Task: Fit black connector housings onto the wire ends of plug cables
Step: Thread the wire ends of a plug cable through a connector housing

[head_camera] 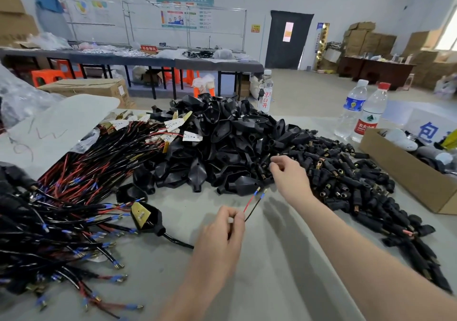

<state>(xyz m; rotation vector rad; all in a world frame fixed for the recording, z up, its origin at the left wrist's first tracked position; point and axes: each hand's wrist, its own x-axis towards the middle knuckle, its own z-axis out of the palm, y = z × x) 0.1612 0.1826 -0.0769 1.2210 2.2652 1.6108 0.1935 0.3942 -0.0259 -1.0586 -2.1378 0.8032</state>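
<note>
Left hand pinches wires; right hand curled over housings

You can read 不合格区 on the far red sign, 凉白开 on the far bottle, 农夫山泉 on the red-capped bottle, and a blue 包 on the right white sheet.
</note>
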